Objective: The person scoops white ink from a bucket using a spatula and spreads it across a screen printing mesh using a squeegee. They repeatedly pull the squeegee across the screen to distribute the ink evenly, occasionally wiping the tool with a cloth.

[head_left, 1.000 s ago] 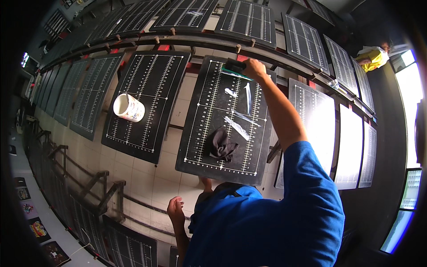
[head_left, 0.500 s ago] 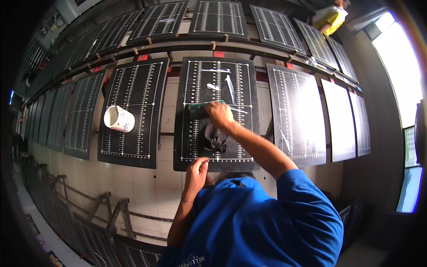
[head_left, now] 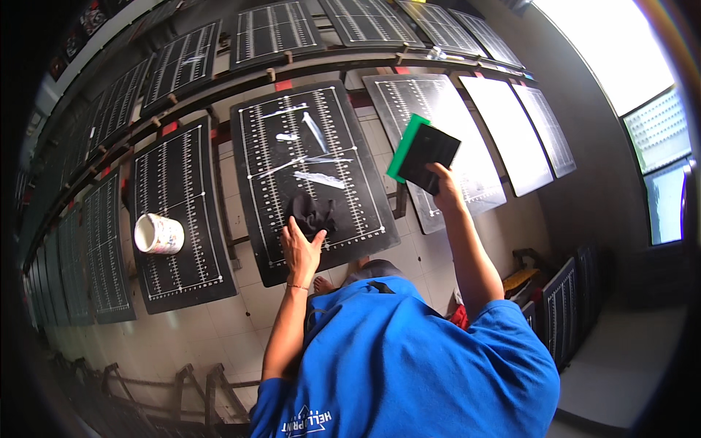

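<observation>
A black board [head_left: 274, 157] with white ruled marks lies in front of me, carrying several whitish streaks [head_left: 319, 179] of what looks like paste. On its near part rests a crumpled black cloth [head_left: 312, 210]. My left hand [head_left: 301, 248] is at the cloth's near edge, fingers and thumb apart and touching it. Off to the right, my right hand [head_left: 447, 186] grips a flat black squeegee [head_left: 432, 157] with a green edge, raised and tilted above the neighbouring board. Part of its near corner is hidden by my fingers.
A white tub [head_left: 159, 234] with coloured print stands on the board to the left [head_left: 179, 190]. Similar boards run in rows along both sides and behind a dark rail [head_left: 234, 77]. Sunlight glares off the boards at right [head_left: 504, 135]. Pale floor tiles show between the boards.
My right hand has lifted the squeegee off the middle of the board and carried it right. My left hand has moved from the board's near edge to the cloth. The view has turned.
</observation>
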{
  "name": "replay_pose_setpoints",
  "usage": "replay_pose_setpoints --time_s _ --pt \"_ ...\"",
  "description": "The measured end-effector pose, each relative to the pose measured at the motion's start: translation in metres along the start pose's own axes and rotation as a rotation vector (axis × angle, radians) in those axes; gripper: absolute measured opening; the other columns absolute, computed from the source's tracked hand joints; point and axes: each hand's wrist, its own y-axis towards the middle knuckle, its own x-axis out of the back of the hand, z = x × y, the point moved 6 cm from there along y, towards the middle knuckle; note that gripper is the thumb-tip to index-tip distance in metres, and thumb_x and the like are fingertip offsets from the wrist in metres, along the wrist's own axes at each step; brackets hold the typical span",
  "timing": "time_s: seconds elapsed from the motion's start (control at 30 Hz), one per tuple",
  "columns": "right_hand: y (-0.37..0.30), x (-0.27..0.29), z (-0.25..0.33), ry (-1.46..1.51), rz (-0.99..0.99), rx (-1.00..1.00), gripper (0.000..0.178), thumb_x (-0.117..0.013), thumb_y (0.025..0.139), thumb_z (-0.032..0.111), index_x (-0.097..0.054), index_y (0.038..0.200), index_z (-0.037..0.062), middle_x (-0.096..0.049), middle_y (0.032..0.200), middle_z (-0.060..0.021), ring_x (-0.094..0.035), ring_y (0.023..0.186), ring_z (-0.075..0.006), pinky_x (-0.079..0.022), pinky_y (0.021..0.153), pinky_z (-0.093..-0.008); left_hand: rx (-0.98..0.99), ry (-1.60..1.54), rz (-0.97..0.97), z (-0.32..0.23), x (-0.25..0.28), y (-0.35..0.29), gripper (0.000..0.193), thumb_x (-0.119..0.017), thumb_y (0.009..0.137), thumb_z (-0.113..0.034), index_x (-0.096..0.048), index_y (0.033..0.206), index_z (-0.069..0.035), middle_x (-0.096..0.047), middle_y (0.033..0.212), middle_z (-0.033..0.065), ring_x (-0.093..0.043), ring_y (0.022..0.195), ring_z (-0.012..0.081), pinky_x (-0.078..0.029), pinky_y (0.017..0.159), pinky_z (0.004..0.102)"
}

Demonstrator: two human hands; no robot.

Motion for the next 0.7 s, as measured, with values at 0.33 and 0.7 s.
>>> replay_pose_setpoints --time_s 0.33,0.7 --pt "0.088 0.2 0.043 -1.048 -0.201 0.485 0.056 -0.074 0.076 0.019 -0.058 0.126 -0.0015 -0.064 0.106 -0.0128 -0.061 0.096 -0.0236 -0.05 0.088 -0.0362 -0.094 -0.214 -0.105 -0.016 -0.015 0.019 0.026 -0.074 0.082 -0.01 -0.062 0.102 0.001 -0.061 0.107 0.017 -0.057 0.105 0.0357 -0.046 0.095 0.043" --pt "0.191 -0.033 0.077 -1.561 0.527 0.863 0.022 -0.061 0.08 0.011 -0.07 0.1 0.0144 -0.069 0.099 -0.0076 -0.067 0.097 -0.0295 -0.054 0.083 -0.0422 0.411 -0.419 -0.449 -0.043 0.008 -0.108 0.02 -0.065 0.095 -0.01 -0.056 0.106 0.004 -0.059 0.093 0.008 -0.055 0.083 0.0148 -0.048 0.077 0.0296"
